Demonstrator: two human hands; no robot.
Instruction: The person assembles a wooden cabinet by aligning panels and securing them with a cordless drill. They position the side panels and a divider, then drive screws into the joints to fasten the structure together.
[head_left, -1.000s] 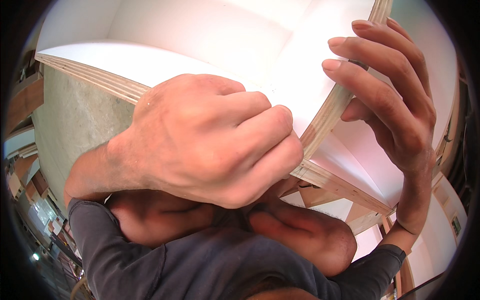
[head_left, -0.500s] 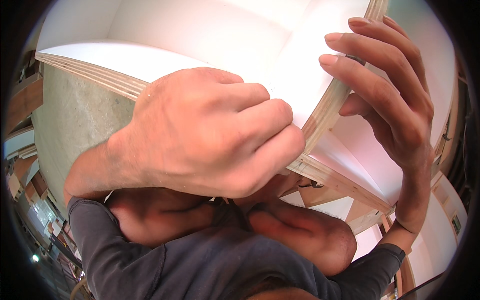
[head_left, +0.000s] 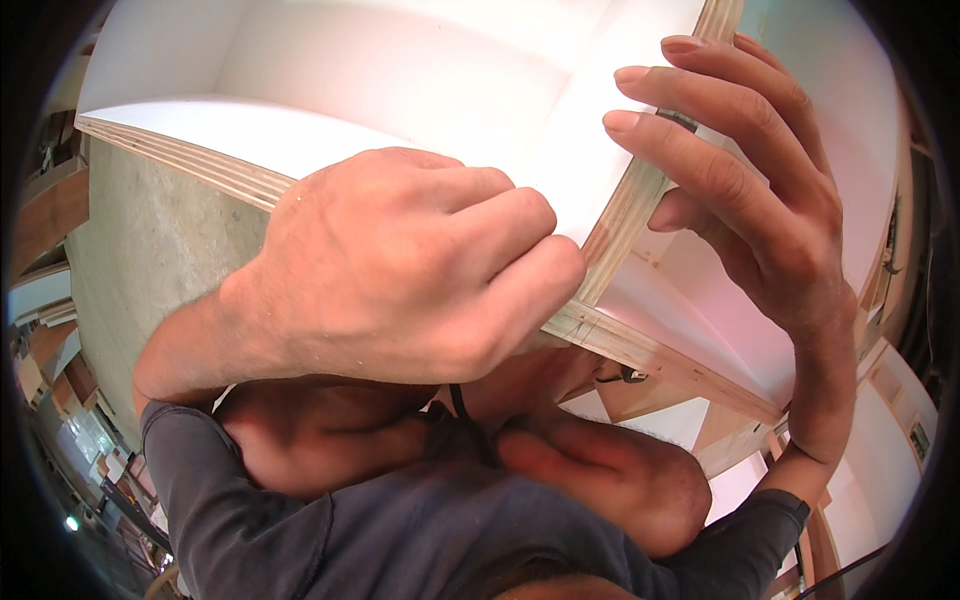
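A plywood edge [head_left: 618, 225] flanked

Left of the edge, the left hand [head_left: 390, 270] is curled tight; whatever it holds is hidden. Right of it, the right hand [head_left: 785, 235] spreads loosely around the edge, perhaps to steady it. Below the edge, more lower board [head_left: 640, 350] shows than half a second ago.

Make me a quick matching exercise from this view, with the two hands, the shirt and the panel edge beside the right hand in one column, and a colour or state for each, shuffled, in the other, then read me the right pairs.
Column one:
1. Left hand
2. Right hand
3. Shirt
4. Panel edge

Column two:
A. Bare, pale brown wood
B. Fingers spaced apart
C. Dark grey
D. Fingers curled in like a fist

Right pairs: 1-D, 2-B, 3-C, 4-A.
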